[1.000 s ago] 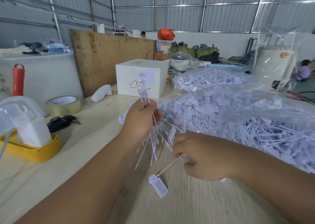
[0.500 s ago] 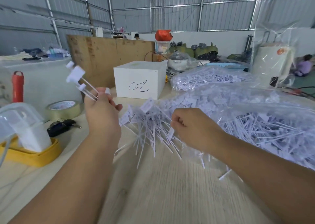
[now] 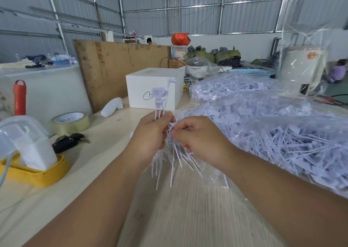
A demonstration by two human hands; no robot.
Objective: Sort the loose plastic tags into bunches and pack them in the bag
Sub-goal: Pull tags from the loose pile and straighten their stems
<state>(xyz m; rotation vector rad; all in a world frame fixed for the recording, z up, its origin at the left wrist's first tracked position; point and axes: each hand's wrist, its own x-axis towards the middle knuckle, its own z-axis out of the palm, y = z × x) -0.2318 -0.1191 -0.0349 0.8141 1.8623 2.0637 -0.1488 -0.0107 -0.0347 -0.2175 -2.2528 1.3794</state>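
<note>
Your left hand (image 3: 150, 133) grips a small bunch of tags (image 3: 160, 103) by the stems, heads standing above the fist so they line up for counting. Your right hand (image 3: 197, 135), fingers curled, pinches at tag stems just beside the left fist, apparently feeding another tag into the bunch. The loose tags (image 3: 273, 133) lie heaped in clear plastic immediately right of your right hand, within short reach. A filled bag (image 3: 226, 86) rests on the surface (image 3: 105, 152) beyond that heap

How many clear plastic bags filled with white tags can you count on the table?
2. One large bag of tags lies at the right, beside the hands; a second bag of tags lies behind it, right of the white box. Others may be hidden.
</note>
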